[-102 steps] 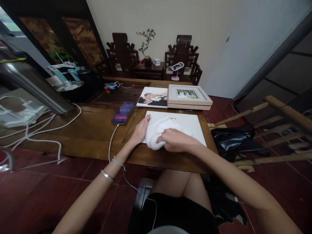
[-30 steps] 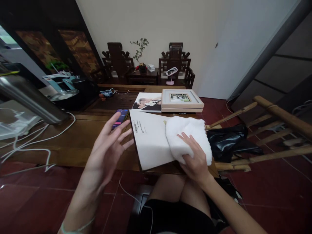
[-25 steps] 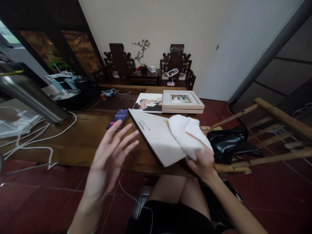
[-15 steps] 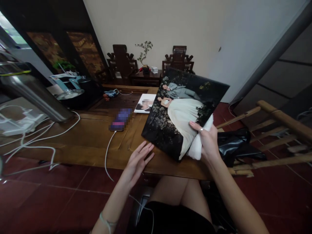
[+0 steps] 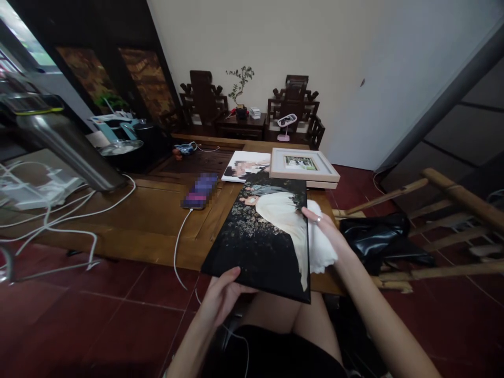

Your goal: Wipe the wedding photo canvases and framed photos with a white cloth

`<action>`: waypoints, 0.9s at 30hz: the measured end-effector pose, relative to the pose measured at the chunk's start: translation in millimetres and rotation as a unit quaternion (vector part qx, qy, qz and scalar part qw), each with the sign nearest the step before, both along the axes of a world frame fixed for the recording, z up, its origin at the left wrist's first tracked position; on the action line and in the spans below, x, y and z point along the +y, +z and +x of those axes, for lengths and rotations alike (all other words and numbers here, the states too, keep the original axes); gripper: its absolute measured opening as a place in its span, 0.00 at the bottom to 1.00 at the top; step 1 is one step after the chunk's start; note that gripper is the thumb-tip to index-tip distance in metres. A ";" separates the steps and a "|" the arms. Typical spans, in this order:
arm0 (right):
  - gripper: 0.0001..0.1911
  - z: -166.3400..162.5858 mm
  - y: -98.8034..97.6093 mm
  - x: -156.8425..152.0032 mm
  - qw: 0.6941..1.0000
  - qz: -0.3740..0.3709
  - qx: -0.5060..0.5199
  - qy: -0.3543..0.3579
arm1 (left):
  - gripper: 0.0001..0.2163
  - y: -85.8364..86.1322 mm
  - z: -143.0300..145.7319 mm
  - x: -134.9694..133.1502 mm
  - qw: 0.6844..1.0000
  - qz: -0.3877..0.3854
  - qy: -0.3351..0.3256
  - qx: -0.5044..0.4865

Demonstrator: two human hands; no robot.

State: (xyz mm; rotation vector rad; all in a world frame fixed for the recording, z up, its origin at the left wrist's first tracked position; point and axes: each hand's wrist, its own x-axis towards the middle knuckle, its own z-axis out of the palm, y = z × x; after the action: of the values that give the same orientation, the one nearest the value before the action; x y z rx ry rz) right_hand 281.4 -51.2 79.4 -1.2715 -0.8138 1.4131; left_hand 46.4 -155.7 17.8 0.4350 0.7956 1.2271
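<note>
A dark wedding photo panel (image 5: 252,247) lies tilted between my hands, picture side up, above the table's front edge. My left hand (image 5: 226,294) grips its near left edge, thumb on top and fingers underneath. At the right edge, my right hand (image 5: 325,228) pinches the panel with its ringed thumb on the face. A white cloth (image 5: 321,249) hangs from that same hand, bunched against the panel's side. Just beyond the panel are a framed picture (image 5: 331,170) in a pale frame and a white photo print (image 5: 236,163).
The wooden table (image 5: 157,231) carries a phone (image 5: 200,191) on a white cable, a steel flask (image 5: 74,147) and a tangle of white cords. A pink mirror (image 5: 286,126) stands at the far side. To the right, a bamboo chair (image 5: 457,194) holds a black bag (image 5: 374,236).
The photo panel has come down and nearer, tipping flatter, so the framed picture and mirror behind it show. My left hand has gone from open beside it to gripping its edge.
</note>
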 end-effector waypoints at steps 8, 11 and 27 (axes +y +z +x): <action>0.02 63.7 31.1 -30.3 0.761 0.369 -0.530 -0.066 | 0.09 -9.4 -37.3 -11.3 0.997 0.001 0.071 0.028; 0.07 71.9 23.5 -47.5 0.601 0.469 -0.642 0.090 | 0.06 -8.2 -41.6 -12.5 0.996 0.000 0.082 0.032; 0.08 13.3 45.3 20.9 0.628 0.534 -0.516 0.233 | 0.09 -7.7 -48.4 -3.3 0.992 -0.007 0.125 0.028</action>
State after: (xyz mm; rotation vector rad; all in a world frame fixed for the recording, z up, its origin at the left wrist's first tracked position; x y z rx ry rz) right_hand 294.7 -30.3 124.7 -0.7535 -2.4331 0.0914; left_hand -1.9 -159.0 10.1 0.3679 0.9267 1.4452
